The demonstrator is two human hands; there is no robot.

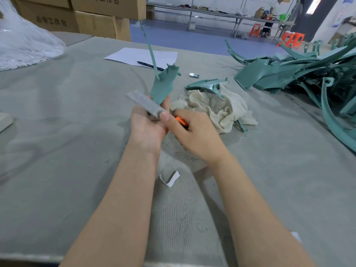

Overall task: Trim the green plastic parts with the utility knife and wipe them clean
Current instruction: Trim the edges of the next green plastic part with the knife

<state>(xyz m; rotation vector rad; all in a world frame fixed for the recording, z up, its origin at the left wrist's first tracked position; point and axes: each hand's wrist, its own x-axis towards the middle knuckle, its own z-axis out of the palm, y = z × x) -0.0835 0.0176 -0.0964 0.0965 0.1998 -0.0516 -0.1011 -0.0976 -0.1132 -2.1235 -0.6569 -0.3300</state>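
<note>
The left hand (148, 130) curls round the base of a flat green plastic part (163, 85) held upright. The right hand (194, 137) grips an orange-handled utility knife (181, 121), thumb pressed on its grey blade beside the part. A crumpled cream cloth (217, 106) and a heap of green plastic parts (292, 74) lie on the grey felt-covered table (77, 132), with stacked cardboard boxes (92, 24) and a blue floor (183, 37) beyond.

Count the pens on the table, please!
1. The black pen lies across the near edge of the white paper sheet, behind the held green plastic part. More could hide under the cloth.
</note>
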